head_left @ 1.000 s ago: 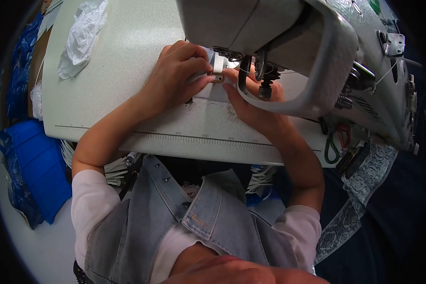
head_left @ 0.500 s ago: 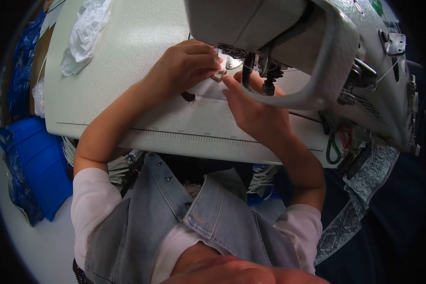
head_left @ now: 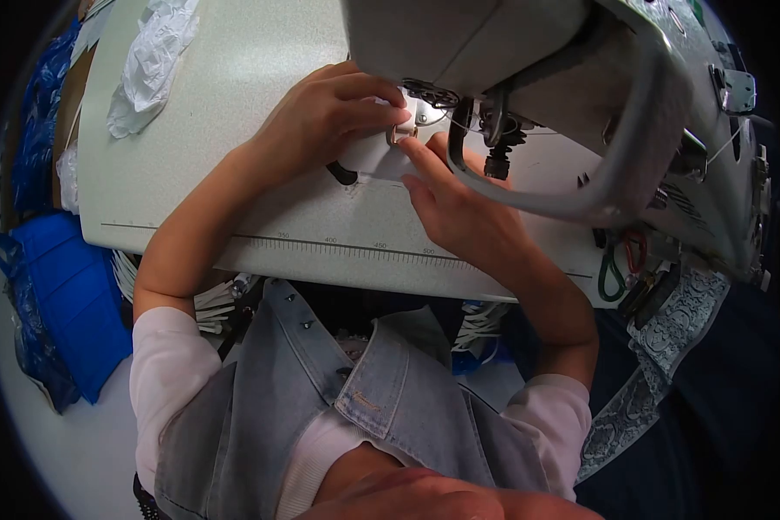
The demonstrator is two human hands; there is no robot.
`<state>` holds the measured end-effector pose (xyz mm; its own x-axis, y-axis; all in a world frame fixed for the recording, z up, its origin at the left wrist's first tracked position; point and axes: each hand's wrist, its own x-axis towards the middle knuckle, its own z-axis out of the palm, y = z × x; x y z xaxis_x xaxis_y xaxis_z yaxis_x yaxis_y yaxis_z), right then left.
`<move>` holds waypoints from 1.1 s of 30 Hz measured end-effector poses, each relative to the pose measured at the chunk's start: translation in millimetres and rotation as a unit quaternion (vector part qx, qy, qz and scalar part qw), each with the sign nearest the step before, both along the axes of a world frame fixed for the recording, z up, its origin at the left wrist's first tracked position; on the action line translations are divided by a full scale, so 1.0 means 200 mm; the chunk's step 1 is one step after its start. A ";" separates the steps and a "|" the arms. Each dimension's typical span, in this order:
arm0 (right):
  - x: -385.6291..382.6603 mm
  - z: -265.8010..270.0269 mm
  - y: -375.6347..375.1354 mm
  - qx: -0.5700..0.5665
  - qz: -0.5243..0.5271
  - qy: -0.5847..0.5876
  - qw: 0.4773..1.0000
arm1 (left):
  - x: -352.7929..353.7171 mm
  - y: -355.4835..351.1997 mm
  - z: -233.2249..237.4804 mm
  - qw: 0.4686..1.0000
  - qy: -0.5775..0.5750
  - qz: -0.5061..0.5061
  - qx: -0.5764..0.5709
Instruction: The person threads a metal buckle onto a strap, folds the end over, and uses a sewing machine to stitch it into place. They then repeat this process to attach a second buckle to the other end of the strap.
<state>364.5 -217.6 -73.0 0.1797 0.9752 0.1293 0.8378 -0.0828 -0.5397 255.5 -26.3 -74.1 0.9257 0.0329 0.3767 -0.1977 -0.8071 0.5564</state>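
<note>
Under the sewing machine head (head_left: 459, 43), my left hand (head_left: 338, 108) has its thumb and fingers pinched together on a small white strap piece (head_left: 405, 128). A small metal ring (head_left: 393, 136) shows at the strap's near end. My right hand (head_left: 468, 204) is just right of it, with the index fingertip stretched to the ring and the thumb held apart below. Part of that hand is behind the machine's curved guard (head_left: 572, 204). A metal plate (head_left: 423, 113) lies just beyond the fingertips, and the strap's far end is hidden.
Crumpled white material (head_left: 152, 74) lies on the machine table (head_left: 234, 199) at left. A ruler scale (head_left: 355, 247) runs along the front edge. Green-and-red-handled scissors (head_left: 613, 273) and lace trim (head_left: 676, 316) are at right. A blue bin (head_left: 74, 303) stands at lower left.
My right thumb has come away from the index finger, and the index fingertip has shifted slightly left to the ring. The ring has turned more upright. My left hand stays pinched.
</note>
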 end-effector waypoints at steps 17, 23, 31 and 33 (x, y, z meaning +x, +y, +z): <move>-0.01 0.05 0.01 -0.047 0.001 0.043 0.998 | 0.00 -0.12 0.02 0.996 0.017 0.060 0.064; 0.00 0.04 -0.01 -0.018 0.005 0.011 1.000 | 0.01 -0.12 -0.01 0.992 0.029 0.096 0.072; -0.01 0.03 -0.01 -0.040 0.006 -0.013 0.999 | 0.00 -0.14 0.00 0.990 0.048 0.105 0.082; -0.01 0.02 -0.01 -0.064 0.004 -0.025 0.998 | 0.01 -0.13 -0.03 0.991 0.037 0.102 0.080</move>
<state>363.4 -220.1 -70.0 0.1674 0.9858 0.0117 0.8639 -0.1410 -0.4835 257.0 -52.1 -81.0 0.9315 0.1677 0.3229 0.0154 -0.9047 0.4257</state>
